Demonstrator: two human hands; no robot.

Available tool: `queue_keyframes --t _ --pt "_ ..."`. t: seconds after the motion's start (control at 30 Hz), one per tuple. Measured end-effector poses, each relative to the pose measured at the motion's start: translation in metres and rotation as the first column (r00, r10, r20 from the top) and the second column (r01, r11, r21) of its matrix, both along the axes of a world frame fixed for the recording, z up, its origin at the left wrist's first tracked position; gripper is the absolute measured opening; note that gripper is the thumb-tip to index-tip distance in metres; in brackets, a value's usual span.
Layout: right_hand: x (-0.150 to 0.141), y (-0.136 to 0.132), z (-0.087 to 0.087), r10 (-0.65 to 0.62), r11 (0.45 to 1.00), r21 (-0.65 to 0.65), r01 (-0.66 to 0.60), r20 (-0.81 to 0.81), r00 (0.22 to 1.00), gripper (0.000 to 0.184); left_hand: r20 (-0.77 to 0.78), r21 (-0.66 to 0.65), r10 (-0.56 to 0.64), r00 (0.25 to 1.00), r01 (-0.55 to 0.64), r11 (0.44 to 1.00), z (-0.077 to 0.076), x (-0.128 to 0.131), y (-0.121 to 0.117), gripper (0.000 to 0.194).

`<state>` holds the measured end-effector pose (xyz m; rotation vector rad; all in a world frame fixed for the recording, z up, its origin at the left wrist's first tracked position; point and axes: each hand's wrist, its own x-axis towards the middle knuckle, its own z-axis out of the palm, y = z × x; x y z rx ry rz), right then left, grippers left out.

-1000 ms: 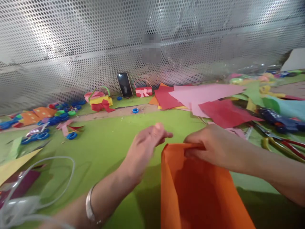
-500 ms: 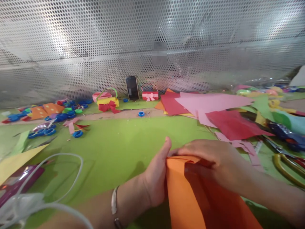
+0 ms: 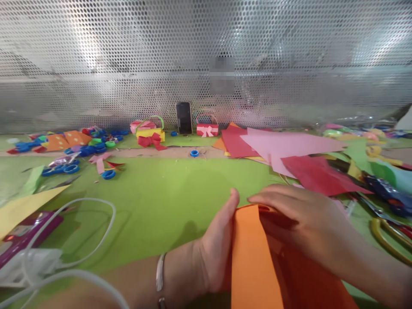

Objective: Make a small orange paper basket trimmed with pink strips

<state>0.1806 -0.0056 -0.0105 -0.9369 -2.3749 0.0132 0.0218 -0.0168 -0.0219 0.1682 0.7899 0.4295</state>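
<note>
A folded sheet of orange paper (image 3: 252, 257) stands between my hands, with a narrow side panel toward me and a darker, shaded face to the right. My left hand (image 3: 219, 246) presses against its left side, thumb pointing up, the other fingers hidden behind the paper. From the right, my right hand (image 3: 299, 219) reaches over the top edge, its fingers closed on the folded upper part. Some of its fingertips are hidden inside the fold.
Loose pink paper (image 3: 286, 143) and red paper (image 3: 322, 174) lie to the right, near yellow-handled scissors (image 3: 383, 236). A phone (image 3: 184, 118) leans at the back beside a yellow paper basket (image 3: 150, 136) and a red one (image 3: 207, 130). A white cable (image 3: 112, 210) loops at left.
The top flap of the orange paper now lies flatter and the front panel looks straighter. My right hand has shifted slightly over the top edge. The whole view has moved a little.
</note>
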Motion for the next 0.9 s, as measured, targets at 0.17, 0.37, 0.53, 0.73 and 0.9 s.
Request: queue_keyframes --t 0.17,0.37,0.53,0.73,0.9 --pt "-0.005 -0.004 0.000 0.020 0.990 -0.136 -0.035 -0.107 0.994 0.035 -0.063 0.009 -0.057 0.996 0.057 0.998 0.004 0.005 -0.003 0.092" --pt "0.000 -0.007 -0.002 -0.023 0.981 -0.193 0.000 -0.119 0.993 0.039 -0.059 0.065 -0.158 0.986 0.161 0.985 0.005 0.005 -0.004 0.104" --pt "0.006 -0.004 -0.001 -0.017 0.973 -0.230 0.000 -0.074 0.997 0.030 0.025 0.113 -0.153 0.988 0.150 0.982 -0.008 0.000 -0.004 0.103" --pt "0.010 0.006 -0.003 -0.030 0.969 -0.246 0.038 0.036 0.999 0.011 0.037 0.121 -0.113 0.993 0.108 0.987 -0.011 -0.004 -0.001 0.098" --pt "0.007 0.005 0.000 -0.061 0.919 -0.384 0.094 0.099 0.993 0.016 0.010 0.087 -0.144 0.989 0.143 0.986 -0.008 -0.007 0.000 0.099"
